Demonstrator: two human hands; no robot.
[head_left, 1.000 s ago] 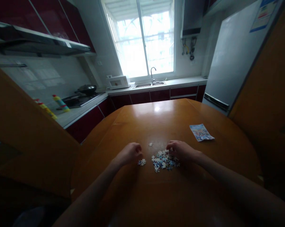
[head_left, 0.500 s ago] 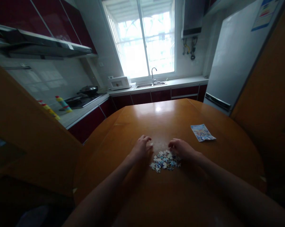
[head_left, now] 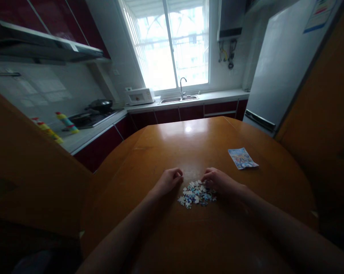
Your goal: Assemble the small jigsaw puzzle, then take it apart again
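Note:
A small heap of jigsaw puzzle pieces (head_left: 195, 195), white and blue, lies on the wooden table between my hands. My left hand (head_left: 170, 180) is at the heap's upper left, its thumb and fingers closed in a pinch. The loose piece that lay at those fingertips is now hidden in the pinch. Over the heap's upper right edge, my right hand (head_left: 217, 179) has its fingers curled down, with the fingertips touching pieces there. What lies under its fingers is hidden from me.
A creased printed picture sheet (head_left: 242, 158) lies on the round wooden table (head_left: 186, 142), right of my right hand. Beyond are a counter with a sink (head_left: 179, 99), a microwave (head_left: 140, 96), a stove with a pan (head_left: 100, 105) and bottles (head_left: 66, 121). A refrigerator (head_left: 286, 57) stands at right.
My left fingers have closed where the loose white puzzle piece lay, and it no longer shows. My right hand stays at the heap's edge. The whole view has shifted slightly.

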